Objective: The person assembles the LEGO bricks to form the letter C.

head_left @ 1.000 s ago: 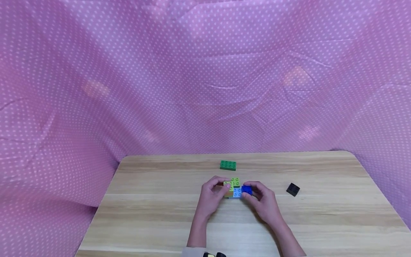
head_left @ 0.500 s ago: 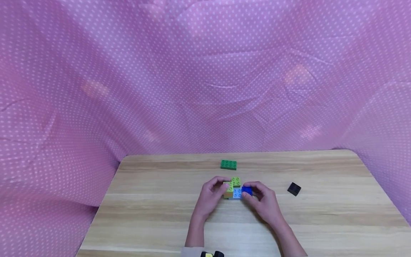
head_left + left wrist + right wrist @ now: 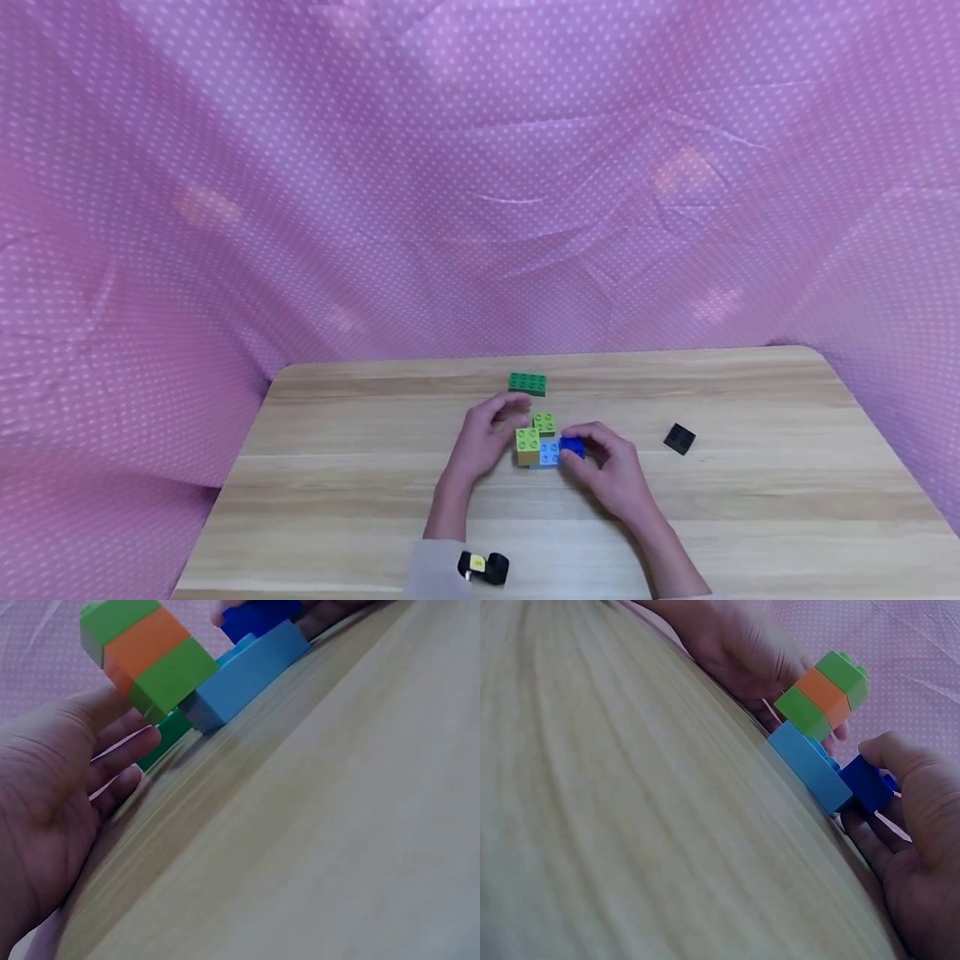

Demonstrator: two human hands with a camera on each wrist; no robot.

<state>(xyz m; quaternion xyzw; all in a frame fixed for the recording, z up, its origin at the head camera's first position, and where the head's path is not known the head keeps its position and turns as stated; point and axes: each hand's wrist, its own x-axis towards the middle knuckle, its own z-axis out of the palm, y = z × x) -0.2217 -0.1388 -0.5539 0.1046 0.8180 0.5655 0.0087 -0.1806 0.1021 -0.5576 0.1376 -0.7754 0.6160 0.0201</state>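
A light blue brick [image 3: 550, 454] lies on the table. On its left end stands a stack of lime, orange and lime bricks [image 3: 154, 645]. A dark blue brick [image 3: 867, 784] sits at its right end, and my right hand [image 3: 618, 473] pinches it between thumb and fingers. My left hand [image 3: 478, 442] is beside the stack on the left, its fingers loosely extended and holding nothing; whether they touch the stack I cannot tell. Another lime brick [image 3: 544, 423] shows just behind the light blue one, its lower part hidden.
A dark green brick [image 3: 528, 383] lies farther back, near the left fingertips. Off to the right is a small black brick [image 3: 680, 438]. Pink dotted cloth [image 3: 480, 208] hangs around the wooden table [image 3: 337, 500]. A black device [image 3: 483, 567] is worn at the left wrist.
My left hand has let go of the lime and orange stack and moved a little left and back from it. My right hand keeps its pinch on the dark blue brick.
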